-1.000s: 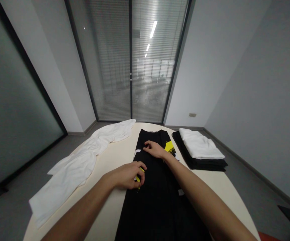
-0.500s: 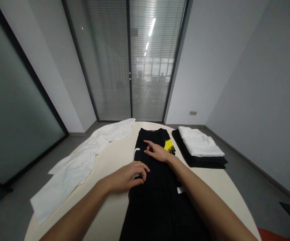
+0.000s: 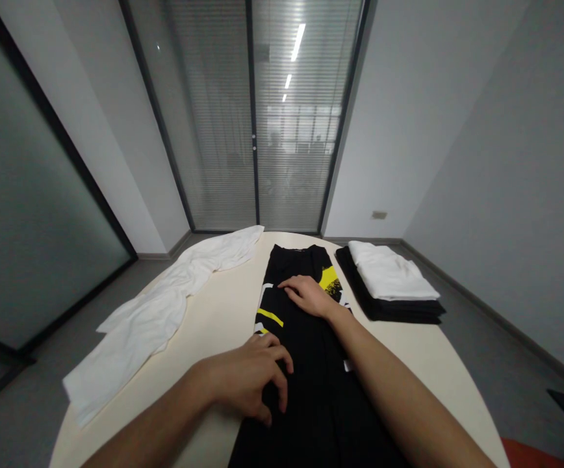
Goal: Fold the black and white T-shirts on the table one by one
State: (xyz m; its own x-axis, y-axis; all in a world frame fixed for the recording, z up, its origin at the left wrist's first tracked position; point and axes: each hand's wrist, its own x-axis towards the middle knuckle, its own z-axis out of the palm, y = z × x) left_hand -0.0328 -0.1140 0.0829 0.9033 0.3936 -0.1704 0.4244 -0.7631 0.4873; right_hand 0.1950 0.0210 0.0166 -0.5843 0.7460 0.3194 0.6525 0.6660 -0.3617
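With your left hand (image 3: 254, 374) loosely curled and right hand (image 3: 310, 296) flatter, both empty, smooth the black garment (image 3: 311, 403) beneath them lightly.

On my remote feed I see a bare, slender-fingered left hand (image 3: 253, 374) and a bare right hand (image 3: 311, 296) of similarly slim build. The smooth left forearm (image 3: 160, 413) and right forearm (image 3: 394, 377) are uncovered too, each tapering toward its hand.
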